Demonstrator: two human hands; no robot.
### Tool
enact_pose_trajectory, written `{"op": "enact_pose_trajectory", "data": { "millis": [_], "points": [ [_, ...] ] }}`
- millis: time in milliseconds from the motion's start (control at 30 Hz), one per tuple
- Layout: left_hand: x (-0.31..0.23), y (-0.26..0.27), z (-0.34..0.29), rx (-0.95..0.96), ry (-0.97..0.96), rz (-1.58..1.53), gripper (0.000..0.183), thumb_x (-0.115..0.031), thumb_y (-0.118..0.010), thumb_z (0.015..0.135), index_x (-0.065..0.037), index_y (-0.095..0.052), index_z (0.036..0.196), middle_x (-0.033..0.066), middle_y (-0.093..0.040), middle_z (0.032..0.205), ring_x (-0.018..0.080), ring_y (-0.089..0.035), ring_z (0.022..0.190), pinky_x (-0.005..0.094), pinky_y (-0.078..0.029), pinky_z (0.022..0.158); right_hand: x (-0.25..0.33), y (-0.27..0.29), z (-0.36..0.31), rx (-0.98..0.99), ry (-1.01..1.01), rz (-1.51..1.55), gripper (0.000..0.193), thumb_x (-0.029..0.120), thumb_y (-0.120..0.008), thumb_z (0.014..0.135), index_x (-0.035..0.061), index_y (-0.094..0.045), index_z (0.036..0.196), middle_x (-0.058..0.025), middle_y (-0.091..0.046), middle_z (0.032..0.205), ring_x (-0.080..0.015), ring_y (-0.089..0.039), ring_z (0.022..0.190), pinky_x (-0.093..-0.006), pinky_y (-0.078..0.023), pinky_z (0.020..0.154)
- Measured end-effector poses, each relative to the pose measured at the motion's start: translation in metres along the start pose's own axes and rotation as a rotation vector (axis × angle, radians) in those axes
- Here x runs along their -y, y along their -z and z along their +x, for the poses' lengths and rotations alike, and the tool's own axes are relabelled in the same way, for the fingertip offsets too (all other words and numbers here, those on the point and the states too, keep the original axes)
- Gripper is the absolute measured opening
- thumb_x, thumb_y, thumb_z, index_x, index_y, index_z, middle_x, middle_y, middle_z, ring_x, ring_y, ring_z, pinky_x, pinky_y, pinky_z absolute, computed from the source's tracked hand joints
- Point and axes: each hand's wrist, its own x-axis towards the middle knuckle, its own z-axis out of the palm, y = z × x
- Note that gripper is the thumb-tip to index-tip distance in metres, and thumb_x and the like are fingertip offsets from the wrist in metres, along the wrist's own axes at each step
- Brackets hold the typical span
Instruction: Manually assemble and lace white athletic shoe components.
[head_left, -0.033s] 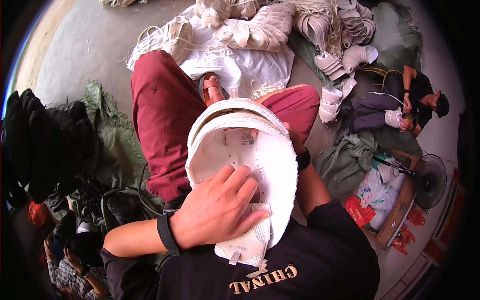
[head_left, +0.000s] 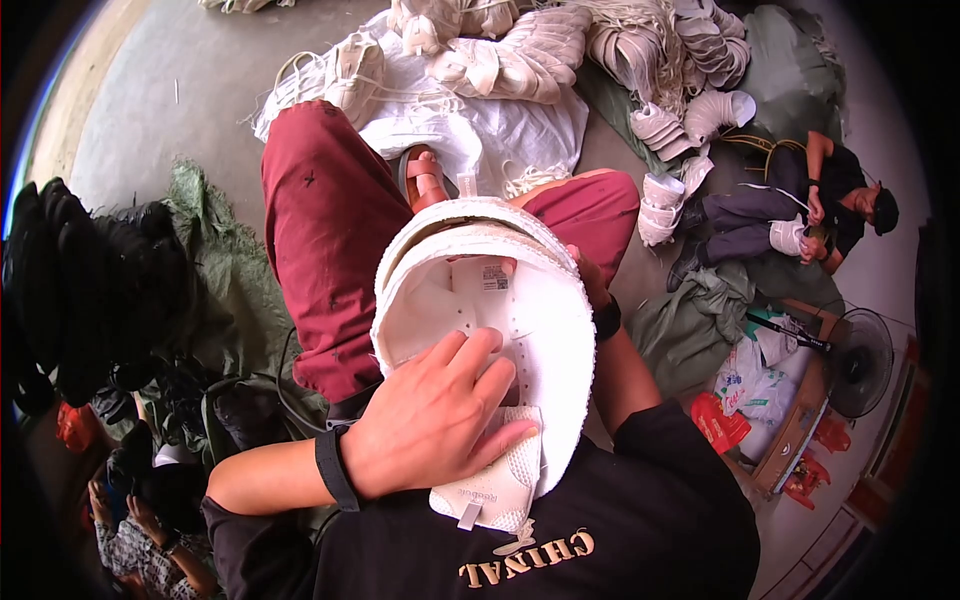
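Shoe upper [head_left: 555, 380], white, is up against the person's black shirt [head_left: 640, 520], its opening facing the camera; another pale rim [head_left: 470, 210] shows just behind it. The left hand [head_left: 440, 410] reaches over the opening, fingers bent inside, thumb lying on the tongue [head_left: 488, 497]; whether that grip is pinched together I cannot tell. The right hand [head_left: 592, 277] is at the right edge, mostly hidden behind, so its grip cannot be told either. Beyond the red trousers [head_left: 325, 230], pale bundles [head_left: 525, 55] lie on a white sheet [head_left: 545, 140].
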Motion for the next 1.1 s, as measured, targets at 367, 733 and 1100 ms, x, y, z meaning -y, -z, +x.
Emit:
{"op": "enact_pose_trajectory", "data": {
  "millis": [367,733,1100],
  "points": [
    [-0.002,0.001,0.003,-0.099,-0.064,0.020,0.038,-0.037,-0.072,0.085,-0.004,-0.061,0.101,0.0148,-0.051,0.134,0.0278,-0.058,0.088,0.0375,-0.051,0.076,-0.005,-0.003,-0.010,-0.018,-0.008,0.003,0.080,0.061,-0.052,0.092,-0.0037,-0.045,0.137,-0.0104,-0.057,0.128,-0.0168,-0.055,0.115,-0.0318,-0.043,0.099],
    [0.001,-0.001,0.003,-0.080,-0.081,0.010,0.037,-0.036,-0.072,0.085,-0.004,-0.062,0.100,0.0137,-0.053,0.129,0.0277,-0.059,0.088,0.0378,-0.051,0.077,0.000,0.003,-0.003,-0.035,-0.016,0.002,0.078,0.061,-0.052,0.093,-0.0034,-0.046,0.136,-0.0101,-0.058,0.127,-0.0165,-0.055,0.114,-0.0316,-0.043,0.098],
    [0.004,-0.004,-0.003,-0.069,-0.090,-0.006,0.037,-0.034,-0.073,0.084,-0.004,-0.060,0.101,0.0163,-0.049,0.137,0.0286,-0.059,0.089,0.0381,-0.051,0.077,-0.003,0.001,-0.007,-0.046,-0.026,0.001,0.076,0.060,-0.051,0.094,-0.0031,-0.047,0.135,-0.0098,-0.058,0.125,-0.0163,-0.056,0.113,-0.0313,-0.044,0.097]
  ]
}}
